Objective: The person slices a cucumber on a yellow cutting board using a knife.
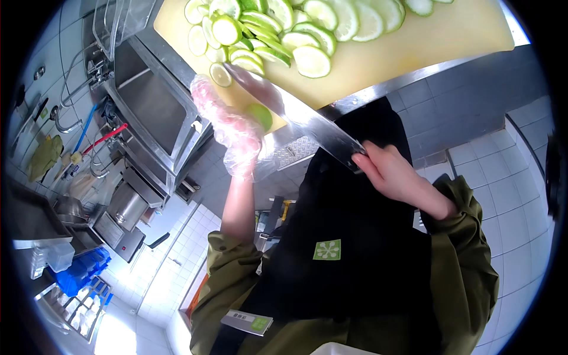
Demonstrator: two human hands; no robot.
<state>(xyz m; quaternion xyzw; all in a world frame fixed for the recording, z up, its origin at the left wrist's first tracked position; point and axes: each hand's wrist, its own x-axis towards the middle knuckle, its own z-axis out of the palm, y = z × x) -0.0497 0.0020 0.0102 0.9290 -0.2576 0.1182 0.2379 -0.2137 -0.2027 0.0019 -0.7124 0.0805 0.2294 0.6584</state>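
My right hand (388,173), bare, grips a large kitchen knife (306,122) at its handle end. The blade slants up and left over the yellow cutting board (421,53), its tip beside a small lime slice (221,74). My left hand (230,122) wears a clear plastic glove, at the board's left corner. A cut piece of lime (259,116) shows right beside its palm, partly hidden by the glove; whether the fingers touch it I cannot tell. Many round lime slices (312,61) are heaped and fanned across the board's far part.
Left of the board stands a stainless steel sink (151,104) with a faucet (69,128), a blue hose (86,126) and a red one (106,138). A metal pot (126,206) and blue bins (84,270) stand farther off. A black apron (355,213) covers my front below the board's edge.
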